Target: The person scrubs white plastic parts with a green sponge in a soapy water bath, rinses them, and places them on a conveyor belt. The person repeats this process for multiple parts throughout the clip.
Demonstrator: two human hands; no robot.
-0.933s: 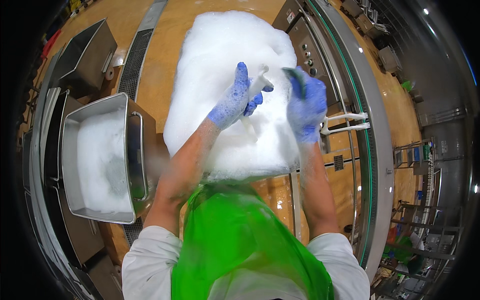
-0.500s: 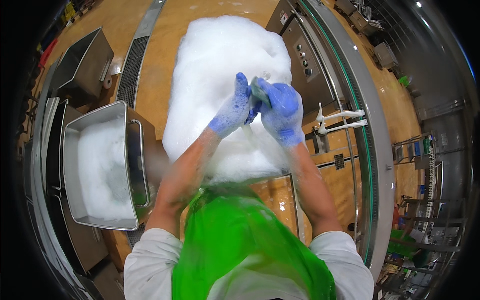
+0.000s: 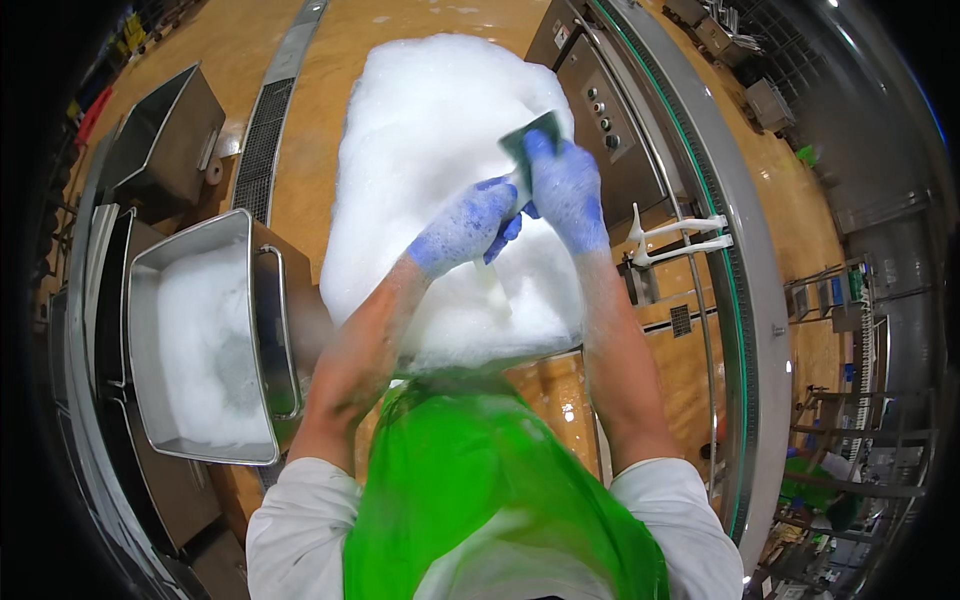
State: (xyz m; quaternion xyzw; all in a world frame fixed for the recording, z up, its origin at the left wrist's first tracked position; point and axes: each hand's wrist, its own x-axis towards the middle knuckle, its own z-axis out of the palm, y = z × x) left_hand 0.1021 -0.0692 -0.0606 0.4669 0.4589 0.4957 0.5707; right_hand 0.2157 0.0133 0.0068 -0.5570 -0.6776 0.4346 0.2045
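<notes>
Both of my hands wear wet blue gloves flecked with suds, above a big mound of white foam (image 3: 425,125). My right hand (image 3: 568,195) grips a dark green scouring pad (image 3: 520,142), whose flat end sticks out past the fingers. Just left of it, my left hand (image 3: 462,225) is closed around a slim pale piece (image 3: 491,285), seen below the fingers against the foam. Its kind I cannot make out. The two hands meet near the fingertips, with the pad close above the left fingers.
A metal tub (image 3: 262,380) with foam inside stands at left, an empty-looking steel bin (image 3: 190,125) beyond it. At right runs a steel conveyor frame (image 3: 740,330) with a white forked bracket (image 3: 680,237) and a control panel (image 3: 607,120). A floor drain grate (image 3: 265,150) lies at far left.
The scouring pad has swung up and away to the left of the right fingers, showing more of its face. My left hand has dropped slightly, its raised thumb now folded down.
</notes>
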